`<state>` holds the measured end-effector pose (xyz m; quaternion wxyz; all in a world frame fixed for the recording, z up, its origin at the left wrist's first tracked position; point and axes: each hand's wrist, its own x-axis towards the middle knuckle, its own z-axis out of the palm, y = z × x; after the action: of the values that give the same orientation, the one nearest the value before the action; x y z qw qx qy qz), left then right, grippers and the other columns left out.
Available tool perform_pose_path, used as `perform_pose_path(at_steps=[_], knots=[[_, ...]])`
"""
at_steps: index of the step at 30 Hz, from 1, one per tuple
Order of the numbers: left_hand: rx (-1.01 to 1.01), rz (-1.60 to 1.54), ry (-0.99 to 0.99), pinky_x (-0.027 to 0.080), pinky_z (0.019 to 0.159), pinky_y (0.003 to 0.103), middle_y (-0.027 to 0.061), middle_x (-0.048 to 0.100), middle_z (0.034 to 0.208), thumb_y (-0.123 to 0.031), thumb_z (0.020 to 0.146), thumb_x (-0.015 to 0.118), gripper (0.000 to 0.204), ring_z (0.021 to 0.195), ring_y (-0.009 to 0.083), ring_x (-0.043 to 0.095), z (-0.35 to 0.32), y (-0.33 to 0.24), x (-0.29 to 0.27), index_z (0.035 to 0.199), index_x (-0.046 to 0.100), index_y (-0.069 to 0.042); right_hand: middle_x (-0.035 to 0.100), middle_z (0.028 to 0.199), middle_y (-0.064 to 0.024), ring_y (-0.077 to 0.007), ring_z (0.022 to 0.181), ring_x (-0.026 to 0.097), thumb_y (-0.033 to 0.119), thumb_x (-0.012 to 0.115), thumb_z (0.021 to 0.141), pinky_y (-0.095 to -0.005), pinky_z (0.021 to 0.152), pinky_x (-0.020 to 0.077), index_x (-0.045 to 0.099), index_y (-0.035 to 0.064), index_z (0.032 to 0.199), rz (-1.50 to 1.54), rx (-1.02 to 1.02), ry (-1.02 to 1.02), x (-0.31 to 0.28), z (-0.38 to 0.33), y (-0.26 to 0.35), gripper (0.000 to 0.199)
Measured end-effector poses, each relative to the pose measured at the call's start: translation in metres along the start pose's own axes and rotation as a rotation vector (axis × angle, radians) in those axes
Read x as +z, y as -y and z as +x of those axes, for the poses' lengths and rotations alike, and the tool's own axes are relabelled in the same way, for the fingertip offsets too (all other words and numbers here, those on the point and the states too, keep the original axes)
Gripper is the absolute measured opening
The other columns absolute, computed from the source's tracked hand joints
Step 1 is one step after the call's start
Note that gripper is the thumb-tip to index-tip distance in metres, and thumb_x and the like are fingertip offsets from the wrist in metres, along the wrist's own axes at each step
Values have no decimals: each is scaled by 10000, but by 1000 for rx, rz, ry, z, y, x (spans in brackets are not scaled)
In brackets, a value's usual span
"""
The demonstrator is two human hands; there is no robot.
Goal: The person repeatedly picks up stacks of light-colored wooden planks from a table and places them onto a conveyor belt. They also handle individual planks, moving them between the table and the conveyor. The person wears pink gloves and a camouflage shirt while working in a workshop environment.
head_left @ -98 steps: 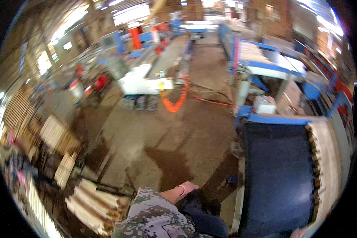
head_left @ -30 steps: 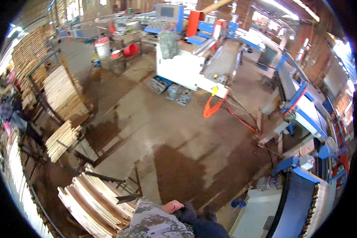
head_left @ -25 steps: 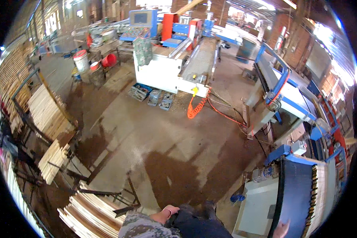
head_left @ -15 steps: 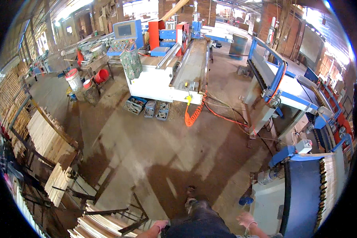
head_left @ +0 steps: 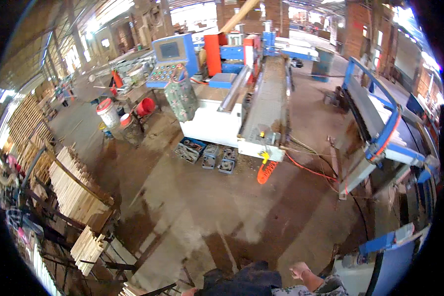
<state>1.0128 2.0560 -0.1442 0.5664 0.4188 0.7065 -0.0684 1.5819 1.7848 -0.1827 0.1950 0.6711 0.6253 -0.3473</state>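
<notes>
My right hand (head_left: 300, 270) hangs beside my body at the lower edge, its fingers loosely bent and apart, with nothing in them. A patterned sleeve covers that forearm. Of my left hand (head_left: 189, 292) only a sliver shows at the bottom edge; its fingers are hidden. Neither hand touches a thing that I can see. Ahead stands a white, blue and red woodworking machine (head_left: 209, 123) with a control panel (head_left: 171, 61). From its near end hangs an orange coiled air hose (head_left: 266, 172) with a yellow fitting (head_left: 265, 157).
Trays of metal parts (head_left: 208, 162) lie on the floor below the machine. Stacked wooden strips (head_left: 76, 185) rest on metal racks at the left. A blue-railed machine (head_left: 397, 118) stands right, with hoses on the floor. Buckets (head_left: 107, 112) are at the far left.
The view has swung left and moved forward, so the machine appears nearer and further right. My left hand has nearly dropped out of the picture; my right remains beside my body.
</notes>
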Motion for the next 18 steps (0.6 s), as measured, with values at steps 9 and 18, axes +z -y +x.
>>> perform_pose_path(at_steps=[9,18], knots=[[-74,-438,-130,511,809,443,162,695,1067,-540,960,622,540,954,310,654,79,-67,-102,1159,719,-48,749,1131,-35,-251,959,723,295,824,832,-416,816,605,697,108,1296,562,99,-303,-290,325,62,516],[-251,-563,-104,522,711,453,133,695,959,-522,968,639,486,825,290,658,182,-88,-262,1104,722,-63,730,998,-91,-235,886,713,214,727,958,-373,756,587,656,60,1319,296,-230,110,-442,457,245,398]])
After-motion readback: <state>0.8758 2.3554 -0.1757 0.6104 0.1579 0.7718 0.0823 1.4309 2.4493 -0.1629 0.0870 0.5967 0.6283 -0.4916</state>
